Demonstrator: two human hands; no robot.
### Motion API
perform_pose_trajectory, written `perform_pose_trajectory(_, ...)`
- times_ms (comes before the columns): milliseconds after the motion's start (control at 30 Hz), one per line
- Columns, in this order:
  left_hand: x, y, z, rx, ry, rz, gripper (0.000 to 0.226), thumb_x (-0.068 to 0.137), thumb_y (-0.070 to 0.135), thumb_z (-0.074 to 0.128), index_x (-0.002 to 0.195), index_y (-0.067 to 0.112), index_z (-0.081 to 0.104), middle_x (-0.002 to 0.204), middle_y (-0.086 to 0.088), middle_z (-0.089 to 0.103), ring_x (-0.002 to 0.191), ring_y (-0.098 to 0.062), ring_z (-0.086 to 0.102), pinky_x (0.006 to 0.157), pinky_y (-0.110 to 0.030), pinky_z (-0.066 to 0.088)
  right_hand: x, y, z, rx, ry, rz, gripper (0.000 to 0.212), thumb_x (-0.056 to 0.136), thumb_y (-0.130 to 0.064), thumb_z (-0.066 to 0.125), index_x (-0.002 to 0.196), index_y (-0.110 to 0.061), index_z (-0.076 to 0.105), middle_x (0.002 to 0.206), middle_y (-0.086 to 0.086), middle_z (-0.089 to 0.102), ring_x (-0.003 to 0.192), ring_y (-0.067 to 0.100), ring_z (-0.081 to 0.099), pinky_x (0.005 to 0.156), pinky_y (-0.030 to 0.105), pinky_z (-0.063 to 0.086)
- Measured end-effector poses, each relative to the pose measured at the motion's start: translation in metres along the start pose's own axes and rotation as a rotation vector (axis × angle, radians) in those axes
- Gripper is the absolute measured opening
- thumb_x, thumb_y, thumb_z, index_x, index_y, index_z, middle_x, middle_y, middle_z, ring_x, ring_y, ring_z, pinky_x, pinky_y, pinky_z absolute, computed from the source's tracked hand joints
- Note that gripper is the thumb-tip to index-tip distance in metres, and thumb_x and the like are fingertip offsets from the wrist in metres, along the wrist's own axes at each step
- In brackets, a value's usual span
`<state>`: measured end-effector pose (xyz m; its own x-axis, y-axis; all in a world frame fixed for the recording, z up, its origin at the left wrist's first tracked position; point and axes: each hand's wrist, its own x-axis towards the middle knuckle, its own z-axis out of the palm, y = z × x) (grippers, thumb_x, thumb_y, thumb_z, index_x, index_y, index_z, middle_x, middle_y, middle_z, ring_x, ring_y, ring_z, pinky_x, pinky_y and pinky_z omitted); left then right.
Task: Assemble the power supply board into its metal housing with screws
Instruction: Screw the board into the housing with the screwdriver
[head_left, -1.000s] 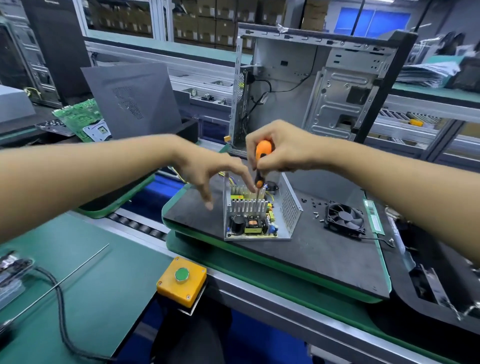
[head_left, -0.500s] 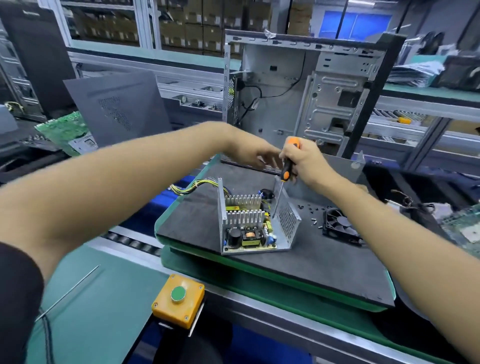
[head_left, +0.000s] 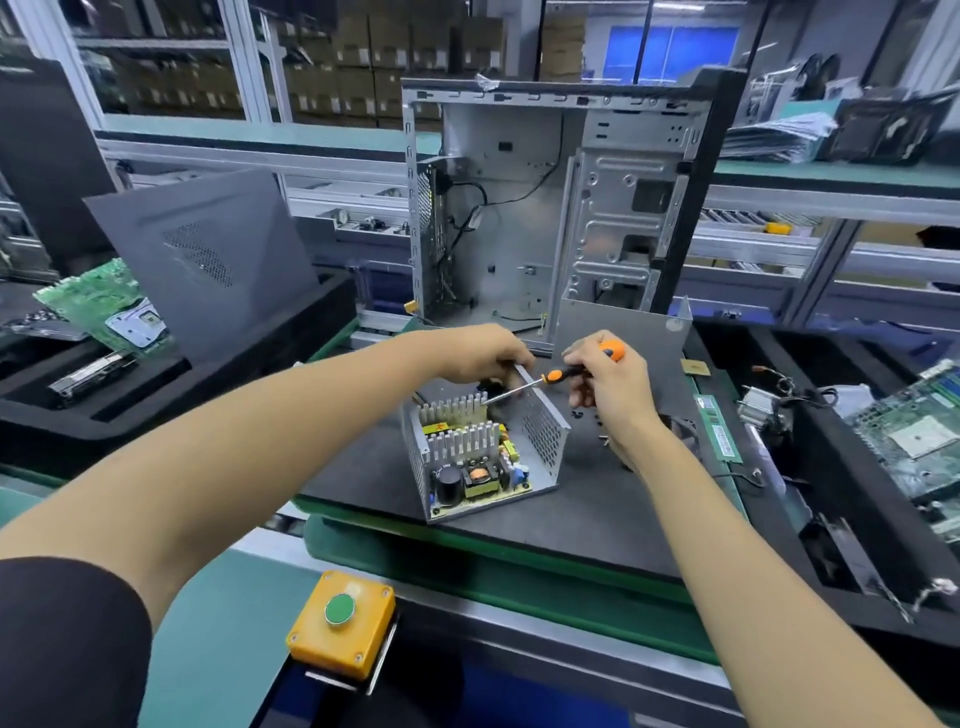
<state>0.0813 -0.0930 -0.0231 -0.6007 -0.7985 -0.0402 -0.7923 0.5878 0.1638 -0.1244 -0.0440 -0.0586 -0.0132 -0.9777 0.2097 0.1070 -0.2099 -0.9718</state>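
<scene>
The power supply board (head_left: 475, 470), with finned heatsinks and a black capacitor, sits inside its open grey metal housing (head_left: 543, 431) on the dark pallet (head_left: 597, 514). My right hand (head_left: 605, 382) grips an orange-and-black screwdriver (head_left: 558, 375) tilted almost flat, its shaft pointing left to the rear heatsink. My left hand (head_left: 491, 356) reaches over the housing's back edge with its fingers curled down; what they touch is hidden. A few small dark screws (head_left: 584, 415) lie on the pallet just right of the housing.
An open computer case (head_left: 550, 208) stands behind the pallet, with a grey metal cover (head_left: 623, 322) in front of it. A yellow box with a green button (head_left: 340, 621) sits at the near edge. A memory stick (head_left: 719, 426) and circuit boards (head_left: 919, 431) lie to the right, a grey side panel (head_left: 208, 260) to the left.
The screwdriver has tipped from nearly upright to almost flat, its handle swinging right. My left hand has stayed at the housing's back edge. The housing now sits turned slightly.
</scene>
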Motion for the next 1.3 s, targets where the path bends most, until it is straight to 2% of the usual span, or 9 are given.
perform_pose_trajectory(200, -0.031, -0.033, -0.005, -0.002, 0.049, -0.118, 0.047, 0.088, -0.012, 0.053, 0.077, 0.034, 0.057, 0.076, 0.019, 0.064, 0.074, 0.011, 0.059, 0.069, -0.012, 0.039, -0.027, 0.013, 0.001, 0.113, 0.051, -0.068, 0.009, 0.078, -0.011, 0.065, 0.075, -0.016, 0.071, 0.069, 0.003, 0.072, 0.048, 0.017, 0.059, 0.051, 0.027, 0.044)
perform_pose_trajectory(367, -0.066, -0.058, 0.001, -0.043, 0.134, -0.255, 0.024, 0.093, -0.01, 0.051, 0.098, 0.005, 0.069, 0.091, 0.005, 0.074, 0.091, -0.021, 0.069, 0.081, -0.032, 0.051, -0.05, 0.033, 0.016, 0.074, 0.002, -0.156, 0.025, 0.079, -0.004, 0.063, 0.093, -0.019, 0.078, 0.092, 0.006, 0.079, 0.064, 0.021, 0.072, 0.061, 0.018, 0.052)
perform_pose_trajectory(500, -0.083, -0.069, 0.008, -0.07, 0.262, -0.348, 0.009, 0.098, 0.007, 0.064, 0.092, 0.0, 0.067, 0.085, -0.002, 0.07, 0.08, -0.021, 0.061, 0.062, -0.026, 0.041, -0.052, 0.036, 0.026, 0.06, -0.027, -0.163, 0.036, 0.086, 0.004, 0.058, 0.1, -0.023, 0.076, 0.097, 0.005, 0.078, 0.066, 0.026, 0.074, 0.063, 0.02, 0.054)
perform_pose_trajectory(633, -0.09, -0.073, 0.014, -0.171, 0.324, -0.461, 0.014, 0.098, 0.007, 0.066, 0.084, 0.004, 0.065, 0.065, 0.022, 0.068, 0.064, -0.01, 0.059, 0.051, -0.018, 0.042, -0.057, 0.036, 0.031, 0.011, -0.058, -0.194, 0.032, 0.088, -0.001, 0.057, 0.1, -0.027, 0.073, 0.096, 0.0, 0.078, 0.071, 0.023, 0.076, 0.056, 0.019, 0.051)
perform_pose_trajectory(700, -0.092, -0.071, 0.015, -0.208, 0.344, -0.501, 0.019, 0.098, 0.008, 0.065, 0.079, 0.009, 0.063, 0.079, 0.016, 0.076, 0.066, -0.015, 0.061, 0.057, -0.031, 0.047, -0.06, 0.036, 0.032, 0.013, -0.102, -0.193, 0.031, 0.089, -0.005, 0.053, 0.102, -0.028, 0.071, 0.103, -0.004, 0.078, 0.078, 0.023, 0.078, 0.048, 0.024, 0.054)
perform_pose_trajectory(767, -0.094, -0.069, 0.017, -0.208, 0.385, -0.534, 0.027, 0.096, 0.018, 0.071, 0.072, 0.019, 0.06, 0.074, 0.013, 0.074, 0.062, -0.01, 0.058, 0.055, -0.028, 0.042, -0.062, 0.036, 0.033, 0.031, -0.153, -0.194, 0.031, 0.091, -0.004, 0.051, 0.104, -0.026, 0.069, 0.107, -0.005, 0.077, 0.083, 0.022, 0.078, 0.046, 0.03, 0.057)
perform_pose_trajectory(900, -0.1, -0.061, 0.03, -0.165, 0.523, -0.609, 0.033, 0.096, 0.034, 0.072, 0.071, 0.021, 0.056, 0.059, 0.016, 0.061, 0.065, -0.008, 0.061, 0.053, -0.027, 0.035, -0.062, 0.037, 0.033, 0.068, -0.134, -0.169, 0.032, 0.088, -0.005, 0.054, 0.1, -0.029, 0.073, 0.101, -0.008, 0.075, 0.087, 0.012, 0.073, 0.051, 0.037, 0.061)
perform_pose_trajectory(1133, -0.118, -0.053, 0.058, -0.078, 0.787, -0.723, 0.03, 0.094, 0.053, 0.068, 0.102, 0.024, 0.07, 0.093, 0.003, 0.075, 0.095, -0.029, 0.067, 0.064, -0.033, 0.04, -0.049, 0.046, 0.025, 0.108, 0.004, -0.183, 0.038, 0.096, 0.008, 0.05, 0.111, -0.019, 0.073, 0.107, 0.015, 0.07, 0.097, 0.018, 0.071, 0.073, 0.045, 0.065)
perform_pose_trajectory(1300, -0.131, -0.041, 0.075, -0.144, 0.939, -0.722, 0.014, 0.093, 0.041, 0.071, 0.101, 0.029, 0.071, 0.083, 0.004, 0.074, 0.085, -0.025, 0.068, 0.067, -0.035, 0.048, -0.054, 0.048, 0.026, 0.06, -0.039, -0.274, 0.04, 0.095, -0.002, 0.051, 0.111, -0.032, 0.072, 0.117, 0.007, 0.071, 0.108, 0.019, 0.071, 0.076, 0.044, 0.065)
